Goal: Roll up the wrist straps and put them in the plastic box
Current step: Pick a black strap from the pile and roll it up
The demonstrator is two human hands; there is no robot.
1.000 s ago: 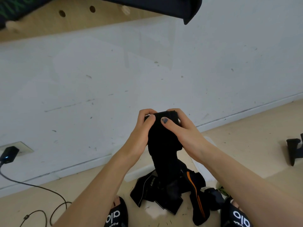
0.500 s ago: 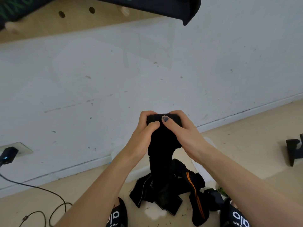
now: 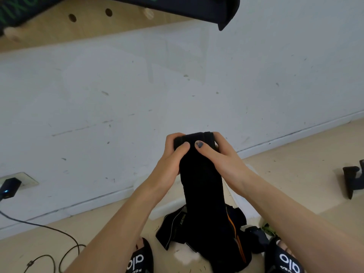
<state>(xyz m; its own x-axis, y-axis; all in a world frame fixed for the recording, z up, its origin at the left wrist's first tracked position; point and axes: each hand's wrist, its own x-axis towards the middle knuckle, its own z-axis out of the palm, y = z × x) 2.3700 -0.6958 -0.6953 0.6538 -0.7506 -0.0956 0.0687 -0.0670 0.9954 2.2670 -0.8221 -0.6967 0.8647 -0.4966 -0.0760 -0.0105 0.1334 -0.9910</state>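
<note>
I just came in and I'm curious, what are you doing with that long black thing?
A person is rolling up a black wrist strap. The left hand and right hand both grip its rolled top end, held up in the air, while the rest hangs down to a pile of straps on the floor. The plastic box sits behind that pile.

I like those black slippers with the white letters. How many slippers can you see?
2. One slipper is at the bottom edge, left of the pile of straps. The other slipper is at the bottom right. Both are cut off by the picture's edge.
</note>
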